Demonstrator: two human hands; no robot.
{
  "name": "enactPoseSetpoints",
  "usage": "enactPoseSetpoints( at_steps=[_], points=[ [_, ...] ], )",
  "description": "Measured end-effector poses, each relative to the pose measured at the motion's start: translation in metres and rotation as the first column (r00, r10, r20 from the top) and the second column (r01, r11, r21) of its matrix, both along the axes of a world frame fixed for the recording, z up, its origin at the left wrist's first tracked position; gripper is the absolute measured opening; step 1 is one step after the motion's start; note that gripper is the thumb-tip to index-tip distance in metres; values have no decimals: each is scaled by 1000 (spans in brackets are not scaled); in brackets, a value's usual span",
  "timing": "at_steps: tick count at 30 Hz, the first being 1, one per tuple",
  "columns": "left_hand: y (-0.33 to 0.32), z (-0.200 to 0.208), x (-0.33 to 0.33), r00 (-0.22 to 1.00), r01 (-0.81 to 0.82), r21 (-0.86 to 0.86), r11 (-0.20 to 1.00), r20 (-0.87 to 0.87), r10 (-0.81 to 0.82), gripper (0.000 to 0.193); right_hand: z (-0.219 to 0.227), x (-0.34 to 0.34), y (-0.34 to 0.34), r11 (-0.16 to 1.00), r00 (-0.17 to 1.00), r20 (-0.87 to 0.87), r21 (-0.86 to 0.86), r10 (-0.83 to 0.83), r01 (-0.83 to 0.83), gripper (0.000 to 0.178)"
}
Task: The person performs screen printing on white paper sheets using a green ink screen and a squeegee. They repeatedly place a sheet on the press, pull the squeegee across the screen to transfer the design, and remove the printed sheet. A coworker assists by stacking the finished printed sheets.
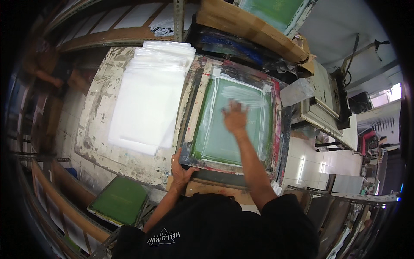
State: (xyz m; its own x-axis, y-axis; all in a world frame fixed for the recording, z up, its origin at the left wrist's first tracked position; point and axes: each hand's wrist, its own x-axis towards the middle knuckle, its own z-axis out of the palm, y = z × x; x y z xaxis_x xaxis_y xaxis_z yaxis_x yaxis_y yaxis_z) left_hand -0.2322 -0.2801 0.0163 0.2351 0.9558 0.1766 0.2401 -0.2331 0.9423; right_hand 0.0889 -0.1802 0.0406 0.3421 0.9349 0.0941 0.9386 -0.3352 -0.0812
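Observation:
A silk-screen printing frame [196, 82] with a green-coated mesh lies on the worktable in front of me. White smears streak the far part of its mesh, and whitish strips run along the inner borders. My right hand [235, 117] is over the middle of the mesh, fingers spread and slightly blurred; I see nothing held in it. Around the frame's near left corner is my left hand [182, 173], its fingers along the left side and its thumb along the near edge. Left of the frame, a stack of thin white sheets [146, 103] lies on a paint-flaked board [97, 116].
A cardboard box [246, 26] and another green screen [276, 13] are beyond the frame. A translucent plastic container [297, 92] stands at its right. One more green screen [119, 200] lies low at the left, near shelf racks. Another person [47, 77] is at the far left.

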Motion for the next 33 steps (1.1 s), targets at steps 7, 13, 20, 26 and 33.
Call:
enactPoseSetpoints(
  at_steps=[7,13,20,26,33],
  points=[
    [3,5,-1,1000,6,46,999,-28,-5,112,1,13,-72,989,991,96,-106,-96,106,67],
    [3,3,1,999,13,69,998,-38,-11,113,5,-64,-62,997,994,-98,54,58,-53,61],
    [2,3,0,1000,-11,35,999,-26,12,116,28,-31,-167,957,953,89,6,-291,292,66],
    [6,1,-2,998,-17,66,998,-60,21,115,58,-130,-140,949,928,-307,-164,209,-268,62],
    [4,2,-2,998,-22,74,997,-56,26,114,67,-38,-225,942,984,-12,-292,-180,168,66]
  ],
)
